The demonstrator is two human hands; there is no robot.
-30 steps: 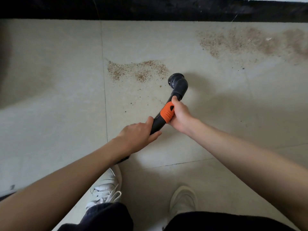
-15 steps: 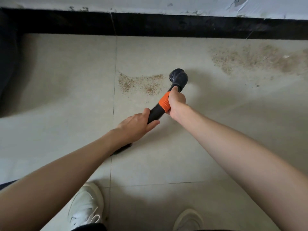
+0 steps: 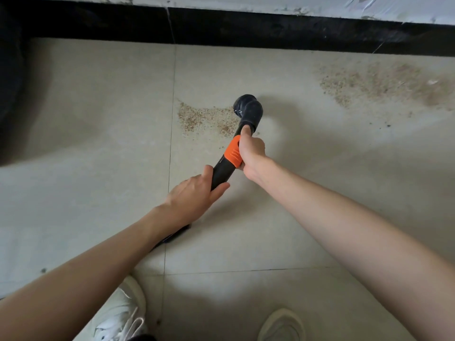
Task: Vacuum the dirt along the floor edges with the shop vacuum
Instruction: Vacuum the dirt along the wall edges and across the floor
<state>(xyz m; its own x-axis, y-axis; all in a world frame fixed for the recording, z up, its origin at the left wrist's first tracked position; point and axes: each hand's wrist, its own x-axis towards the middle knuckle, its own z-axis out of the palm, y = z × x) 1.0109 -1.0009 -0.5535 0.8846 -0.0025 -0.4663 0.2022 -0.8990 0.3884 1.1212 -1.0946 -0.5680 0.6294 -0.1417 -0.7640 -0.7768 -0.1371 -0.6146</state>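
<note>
A black vacuum wand (image 3: pixel 221 173) with an orange collar (image 3: pixel 232 152) points away from me toward the wall. Its round nozzle head (image 3: pixel 248 108) sits at the right end of a small patch of brown dirt (image 3: pixel 202 118) on the pale floor tiles. My right hand (image 3: pixel 251 151) grips the wand at the orange collar, thumb stretched up toward the nozzle. My left hand (image 3: pixel 194 195) holds the wand lower down, fingers wrapped round it. A larger spread of dirt (image 3: pixel 384 82) lies at the right, close to the black baseboard (image 3: pixel 246 28).
The wall's black baseboard runs across the top. A dark shadowed object (image 3: pixel 9 82) fills the far left edge. My two white shoes (image 3: pixel 120 313) (image 3: pixel 283 326) stand at the bottom. Tile seams cross the floor.
The nozzle has reached the small dirt patch, whose right part is gone. The view has drawn closer to the wall. Both hands keep their hold on the wand.
</note>
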